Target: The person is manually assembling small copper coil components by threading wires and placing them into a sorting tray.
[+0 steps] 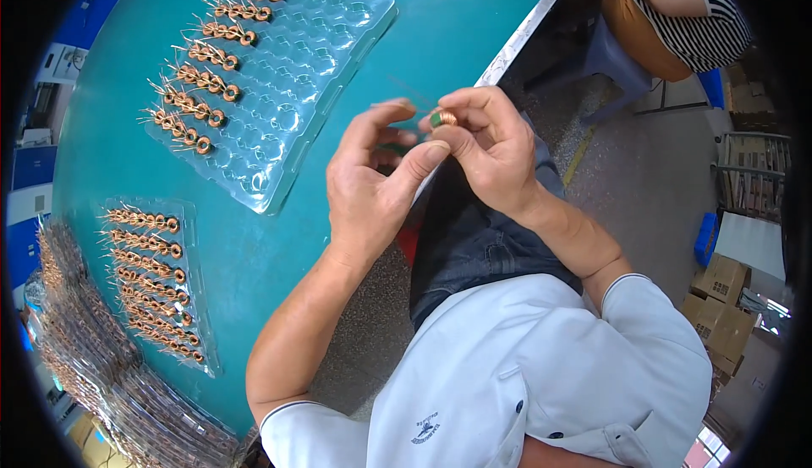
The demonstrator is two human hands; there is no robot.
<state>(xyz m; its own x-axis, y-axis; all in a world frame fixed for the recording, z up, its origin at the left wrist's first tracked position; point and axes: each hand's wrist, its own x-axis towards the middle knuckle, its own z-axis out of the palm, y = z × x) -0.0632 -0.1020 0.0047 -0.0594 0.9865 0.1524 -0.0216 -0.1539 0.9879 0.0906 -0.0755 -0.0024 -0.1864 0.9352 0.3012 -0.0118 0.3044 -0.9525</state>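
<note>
Between the thumb and fingers of my right hand (499, 153) is a small toroidal coil (442, 119), a green ring core wound with copper wire. My left hand (370, 182) is close beside it, thumb pointing at the coil. The left fingers are curled and smeared by motion, so whether they grip a wire is unclear. A faint thin line of wire shows above the coil. To the left on the green table lies a clear plastic tray (326, 100), its left part filled with rows of finished-looking copper coils (207, 79) with wire ends sticking out.
A second, smaller clear tray (199, 299) of copper coils (148, 261) lies nearer on the table (254, 278). Stacked filled trays (110, 366) rise at the lower left. Past the table's edge, a person in a striped top (702, 16) sits on a stool (605, 58); cardboard boxes (719, 307) stand right.
</note>
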